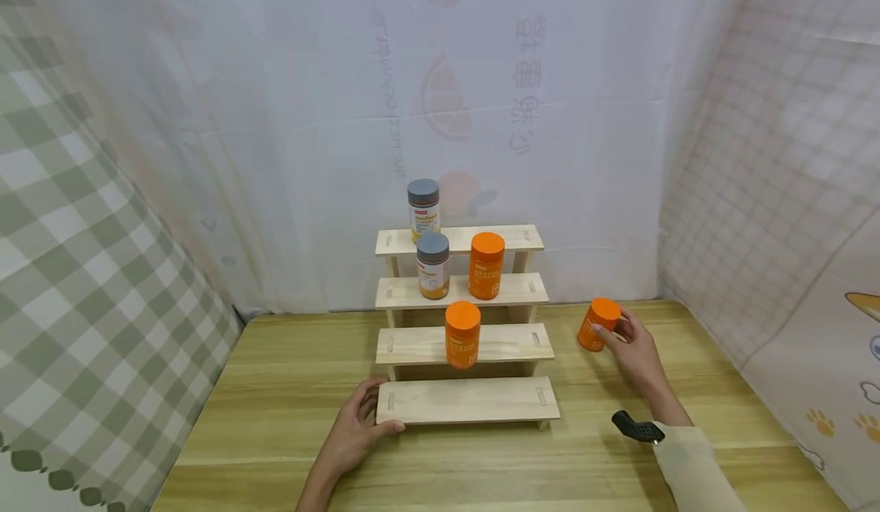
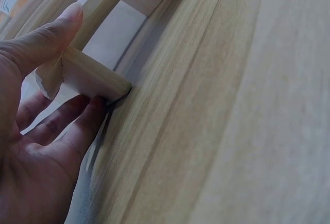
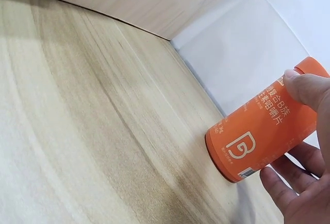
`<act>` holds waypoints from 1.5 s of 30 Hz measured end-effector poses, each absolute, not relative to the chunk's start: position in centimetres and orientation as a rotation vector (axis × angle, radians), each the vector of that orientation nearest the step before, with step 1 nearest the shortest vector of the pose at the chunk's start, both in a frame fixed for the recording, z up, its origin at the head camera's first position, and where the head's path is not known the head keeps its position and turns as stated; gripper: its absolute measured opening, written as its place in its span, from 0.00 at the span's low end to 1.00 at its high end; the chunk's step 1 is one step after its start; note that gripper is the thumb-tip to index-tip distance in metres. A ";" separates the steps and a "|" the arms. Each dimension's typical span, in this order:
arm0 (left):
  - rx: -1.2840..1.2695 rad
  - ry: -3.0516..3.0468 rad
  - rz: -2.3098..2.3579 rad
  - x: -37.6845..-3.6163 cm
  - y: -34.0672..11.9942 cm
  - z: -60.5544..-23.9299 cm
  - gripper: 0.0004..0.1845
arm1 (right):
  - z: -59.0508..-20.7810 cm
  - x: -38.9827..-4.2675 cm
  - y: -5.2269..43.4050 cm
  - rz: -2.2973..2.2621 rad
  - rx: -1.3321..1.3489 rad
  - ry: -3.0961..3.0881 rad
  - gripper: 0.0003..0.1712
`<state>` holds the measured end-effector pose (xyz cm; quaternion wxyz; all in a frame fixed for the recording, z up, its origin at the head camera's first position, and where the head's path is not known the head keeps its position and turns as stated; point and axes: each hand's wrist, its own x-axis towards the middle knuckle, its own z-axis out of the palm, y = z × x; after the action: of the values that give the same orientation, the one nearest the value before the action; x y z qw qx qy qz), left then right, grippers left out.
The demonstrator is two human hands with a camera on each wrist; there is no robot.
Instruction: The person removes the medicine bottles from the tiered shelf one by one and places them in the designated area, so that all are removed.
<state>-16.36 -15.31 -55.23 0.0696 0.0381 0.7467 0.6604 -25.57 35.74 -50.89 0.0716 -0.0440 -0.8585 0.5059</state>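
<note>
My left hand (image 1: pixel 354 428) grips the left end of a four-step wooden display stand (image 1: pixel 467 403) at its lowest step. In the left wrist view its thumb lies along the step's edge, with the fingers (image 2: pixel 72 136) curled against the side support. To the right of the stand, my right hand (image 1: pixel 635 348) holds an orange supplement bottle (image 1: pixel 600 324) between thumb and fingers. The right wrist view shows that bottle (image 3: pixel 258 126) tilted, its printed label facing the camera and its base close over the table.
One grey-capped bottle (image 1: pixel 424 212) stands on the top step. The step below carries another grey-capped bottle (image 1: pixel 434 267) and an orange bottle (image 1: pixel 486 267); a second orange bottle (image 1: pixel 463 336) is one step lower. White cloth (image 1: pixel 309 153) hangs behind the wooden table (image 1: pixel 275 405).
</note>
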 end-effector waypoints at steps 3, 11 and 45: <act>0.118 2.261 1.980 -16.4 -15.3 -55.2 0.43 | -50.7 -25.5 35.8 1.522 -0.132 -2.594 0.49; 0.120 2.257 1.985 -16.2 -15.1 -54.9 0.42 | -49.2 -25.3 35.8 1.428 -0.113 -2.637 0.48; 0.131 2.216 2.008 -16.3 -15.2 -55.1 0.43 | -40.7 -25.5 33.6 1.395 0.169 -2.533 0.46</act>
<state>-16.26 -15.24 -55.09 0.0742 0.0435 0.7383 0.6689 -25.49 33.60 -40.66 0.1222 0.0579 -0.8679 0.4780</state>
